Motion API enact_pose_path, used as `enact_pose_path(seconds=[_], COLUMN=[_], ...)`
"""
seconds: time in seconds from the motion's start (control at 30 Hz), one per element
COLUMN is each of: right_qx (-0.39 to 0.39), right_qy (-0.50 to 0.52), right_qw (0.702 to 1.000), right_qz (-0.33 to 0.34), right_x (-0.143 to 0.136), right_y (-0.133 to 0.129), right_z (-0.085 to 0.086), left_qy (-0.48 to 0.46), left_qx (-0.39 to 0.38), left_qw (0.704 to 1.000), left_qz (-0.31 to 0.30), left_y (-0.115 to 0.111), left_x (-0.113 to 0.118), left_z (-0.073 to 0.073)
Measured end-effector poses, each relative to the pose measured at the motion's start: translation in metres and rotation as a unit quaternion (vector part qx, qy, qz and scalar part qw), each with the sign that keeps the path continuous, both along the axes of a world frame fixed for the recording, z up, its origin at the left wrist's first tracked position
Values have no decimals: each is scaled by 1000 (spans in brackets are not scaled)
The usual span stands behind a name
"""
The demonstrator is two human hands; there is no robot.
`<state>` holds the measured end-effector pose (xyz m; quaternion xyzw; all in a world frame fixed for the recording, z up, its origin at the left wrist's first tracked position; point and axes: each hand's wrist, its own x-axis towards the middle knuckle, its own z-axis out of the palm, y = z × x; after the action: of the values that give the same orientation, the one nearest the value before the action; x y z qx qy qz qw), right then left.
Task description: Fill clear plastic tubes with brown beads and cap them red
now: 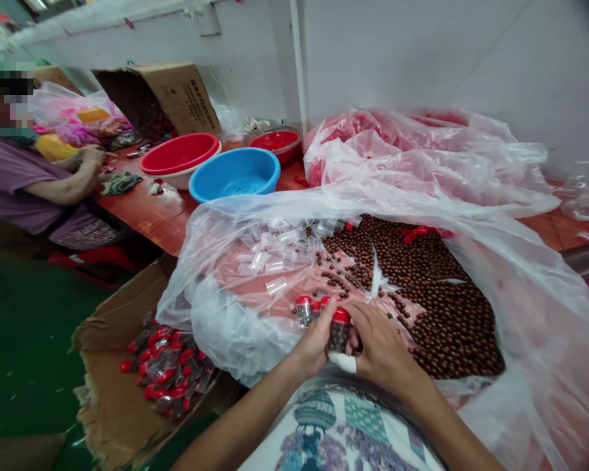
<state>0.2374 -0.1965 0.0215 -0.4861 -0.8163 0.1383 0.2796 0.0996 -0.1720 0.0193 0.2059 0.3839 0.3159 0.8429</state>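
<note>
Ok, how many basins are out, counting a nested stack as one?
3: the red basin, nested in a pale one; the blue basin right of it; the clear-rimmed basin behind that, near the wall. More may be hidden.

balls point(455, 320) right, tubes point(274, 255) left on plastic sheet point(529, 294); carton point(112, 405) with jars point(171, 366) left of sheet; basins point(235, 173) behind tubes.

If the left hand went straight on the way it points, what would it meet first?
Most likely the red-capped jar at the fingers of the left hand; depth and exact contact are hard to judge.
</note>
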Motion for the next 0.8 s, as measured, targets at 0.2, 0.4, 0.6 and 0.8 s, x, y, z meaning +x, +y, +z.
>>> enact_pose_path(seconds=[0.2,0.4,0.6,0.8], right_qx=[53,-58,-110,-113], right_qy=[4,5,-36,-117], right_qw=[998,997,989,980], right_qz=[21,42,-89,-111], right_x=[-9,-8,1,-16], right_y=[-8,-13,7,20], right_z=[-8,-11,-22,-19], left_qy=[26,108,373,402], left_qx=[22,95,188,138], left_qw=[998,988,905,904], left_qz=[55,56,76,52], left_y=[-20,-21,6,19], left_x=[-1,-28,-80,-81], left_z=[-1,7,18,9])
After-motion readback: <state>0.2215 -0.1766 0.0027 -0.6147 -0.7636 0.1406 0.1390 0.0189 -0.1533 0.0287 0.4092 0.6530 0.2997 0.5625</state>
